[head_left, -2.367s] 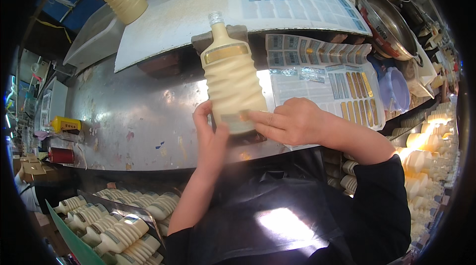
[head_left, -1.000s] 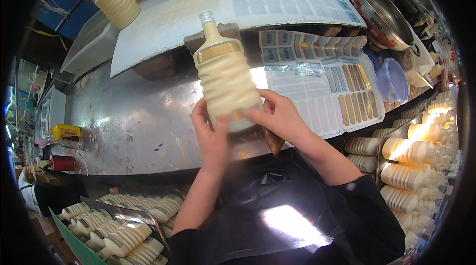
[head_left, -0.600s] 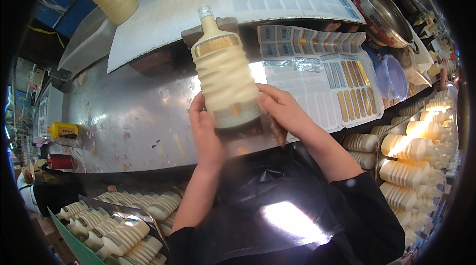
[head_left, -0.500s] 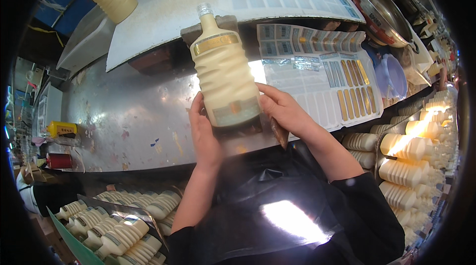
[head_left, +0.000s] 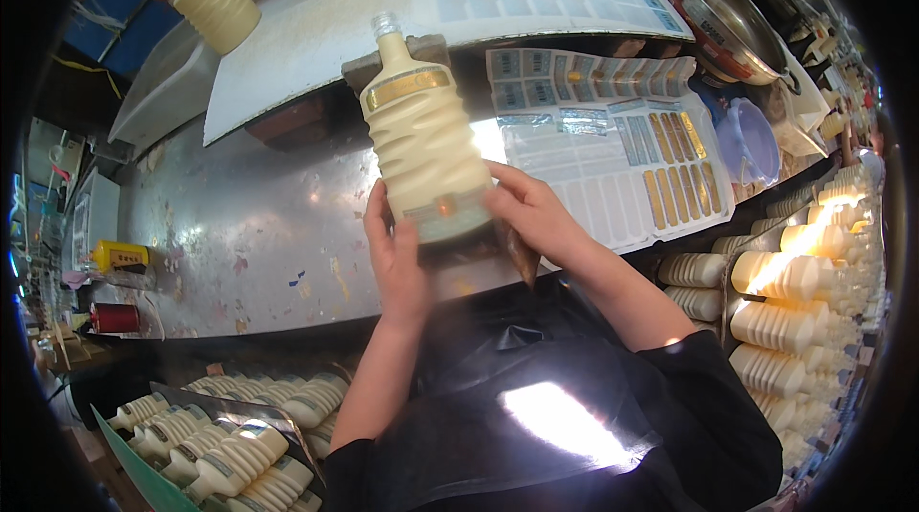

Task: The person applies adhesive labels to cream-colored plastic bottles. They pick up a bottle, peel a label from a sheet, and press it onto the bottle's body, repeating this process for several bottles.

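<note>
A cream bottle (head_left: 426, 144) with wavy ribbed sides and a clear threaded neck leans away from me, its shoulder by a dark block (head_left: 360, 64). A gold label strip (head_left: 408, 86) crosses its shoulder. Near the base is a translucent label (head_left: 458, 209) with an orange spot. My left hand (head_left: 397, 258) is closed on the bottle's lower left, thumb at the label's end. At the lower right, my right hand (head_left: 538, 213) grips it, thumb against the label. A brown pointed piece (head_left: 520, 256) shows beneath that hand; whether it is held, I cannot tell.
Label sheets (head_left: 593, 177) with gold strips lie right of the bottle on the metal bench (head_left: 239, 225). More sheets lie on a white raised board (head_left: 316, 43). A purple bucket (head_left: 751, 144) and metal pan (head_left: 728, 19) stand at right. Crates of bottles (head_left: 239, 455) flank me.
Both thumbs have shifted onto the ends of the lower label, and the hands have come slightly inward. The bottle keeps its leaning pose; the whole view has shifted a little.
</note>
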The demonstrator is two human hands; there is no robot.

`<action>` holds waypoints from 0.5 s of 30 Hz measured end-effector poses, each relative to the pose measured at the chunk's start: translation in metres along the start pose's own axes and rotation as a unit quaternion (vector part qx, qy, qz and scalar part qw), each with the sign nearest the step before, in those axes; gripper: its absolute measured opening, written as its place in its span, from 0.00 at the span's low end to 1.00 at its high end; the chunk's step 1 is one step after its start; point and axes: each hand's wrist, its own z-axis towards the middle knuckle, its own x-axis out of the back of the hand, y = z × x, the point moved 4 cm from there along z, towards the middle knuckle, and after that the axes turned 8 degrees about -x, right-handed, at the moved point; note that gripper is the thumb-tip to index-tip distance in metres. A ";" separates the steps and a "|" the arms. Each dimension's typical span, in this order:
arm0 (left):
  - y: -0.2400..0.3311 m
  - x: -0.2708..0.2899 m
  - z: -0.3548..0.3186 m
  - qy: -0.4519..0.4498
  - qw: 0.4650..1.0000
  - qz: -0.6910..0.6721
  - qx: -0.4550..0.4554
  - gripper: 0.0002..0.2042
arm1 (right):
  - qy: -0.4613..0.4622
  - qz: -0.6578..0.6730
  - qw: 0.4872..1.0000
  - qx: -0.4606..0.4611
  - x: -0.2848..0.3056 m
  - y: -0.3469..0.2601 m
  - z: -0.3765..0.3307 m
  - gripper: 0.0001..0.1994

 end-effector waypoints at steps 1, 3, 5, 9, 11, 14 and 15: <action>0.003 0.001 -0.002 0.001 1.000 -0.014 0.016 0.32 | -0.009 0.032 0.999 -0.010 0.003 -0.001 -0.002 0.27; 0.009 0.005 -0.006 -0.029 0.996 0.086 -0.007 0.35 | -0.017 0.067 0.997 -0.032 0.010 -0.004 -0.007 0.25; 0.015 0.008 -0.010 -0.087 0.945 0.305 -0.082 0.38 | -0.006 0.042 0.997 -0.061 0.015 -0.007 -0.014 0.23; 0.019 0.009 -0.005 -0.085 0.868 0.461 -0.165 0.39 | 0.033 -0.048 0.998 -0.014 0.000 -0.025 -0.032 0.22; 0.025 0.010 0.002 -0.101 0.869 0.455 -0.169 0.37 | 0.024 -0.043 0.999 0.018 -0.002 -0.030 -0.036 0.22; 0.024 0.016 0.002 -0.089 0.922 0.370 -0.067 0.33 | 0.030 -0.071 0.996 0.051 -0.007 -0.040 -0.046 0.23; 0.021 0.018 0.003 -0.088 0.940 0.327 -0.045 0.31 | 0.038 -0.093 0.993 0.063 -0.008 -0.040 -0.048 0.23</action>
